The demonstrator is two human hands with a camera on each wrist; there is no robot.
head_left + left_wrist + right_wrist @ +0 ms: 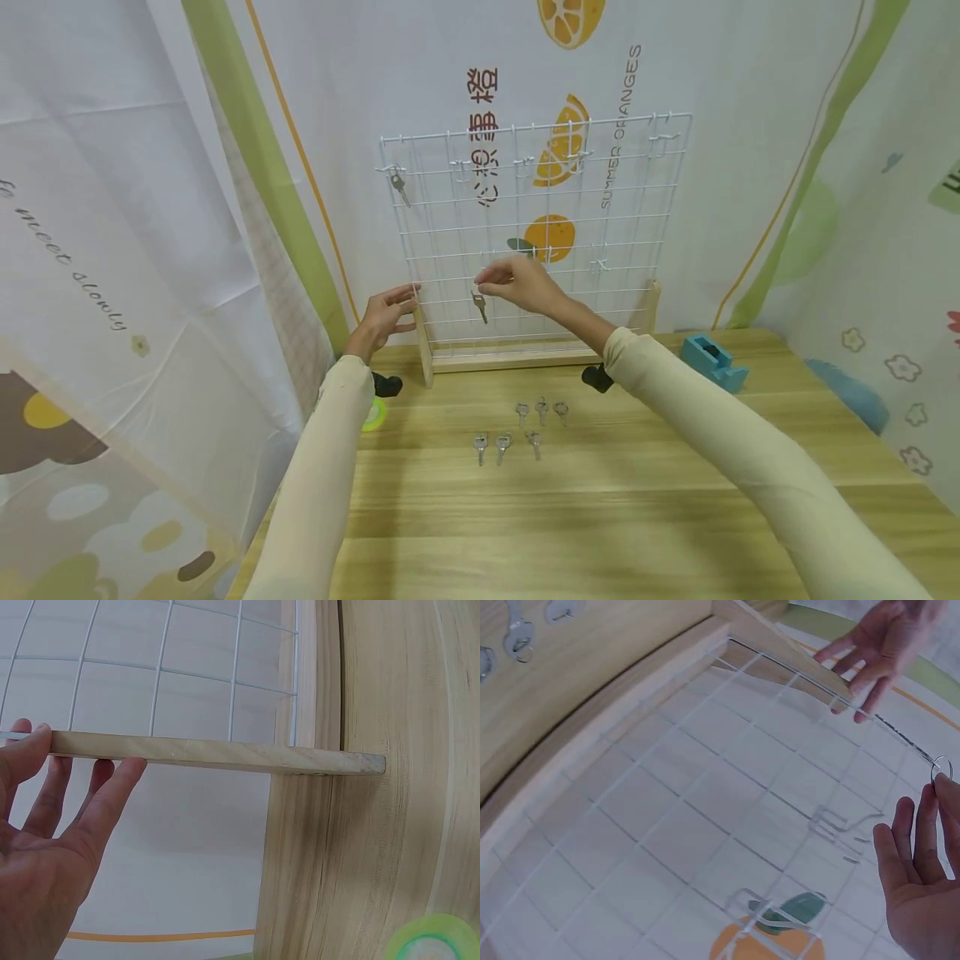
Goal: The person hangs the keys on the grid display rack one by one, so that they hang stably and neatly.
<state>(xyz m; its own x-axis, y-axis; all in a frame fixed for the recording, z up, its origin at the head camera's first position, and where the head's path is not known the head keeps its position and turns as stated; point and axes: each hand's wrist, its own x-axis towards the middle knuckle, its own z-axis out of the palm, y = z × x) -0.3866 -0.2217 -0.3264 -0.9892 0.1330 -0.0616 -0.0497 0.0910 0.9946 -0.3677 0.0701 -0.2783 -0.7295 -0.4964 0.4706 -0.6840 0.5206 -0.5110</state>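
Observation:
My right hand pinches a metal ring with a key dangling below it, in front of the lower left of a white wire grid rack. In the right wrist view the ring sits between thumb and fingertips; the key is hard to make out there. My left hand holds the rack's left wooden post between thumb and fingers. Another key hangs from a hook at the grid's top left. Several loose keys lie in two rows on the table, among them a near key and a far key.
More white hooks, such as a lower right hook, are fixed on the grid. A teal tape dispenser stands right of the rack, a green tape roll lies left. Two black objects, left and right, sit by the rack's base.

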